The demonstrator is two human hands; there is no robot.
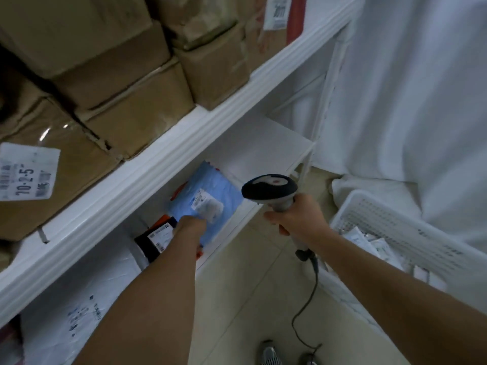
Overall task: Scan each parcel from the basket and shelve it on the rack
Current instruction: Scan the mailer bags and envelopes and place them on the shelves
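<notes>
A blue parcel [210, 191] with a white label lies on the lower shelf of the white rack [147, 177]. My left hand [191, 226] reaches under the upper shelf and rests on the parcel's near edge; its fingers are blurred. My right hand [297, 217] grips the handle of a grey and black barcode scanner [268, 191], whose head points toward the blue parcel. A white basket [390, 222] at the right holds several white parcels [369, 243].
Brown cardboard boxes [110, 83] with labels fill the upper shelf. A black parcel [155, 238] and a white bag [79, 299] lie left of the blue one on the lower shelf. The scanner cable [308, 299] hangs to the tiled floor. White cloth covers the right side.
</notes>
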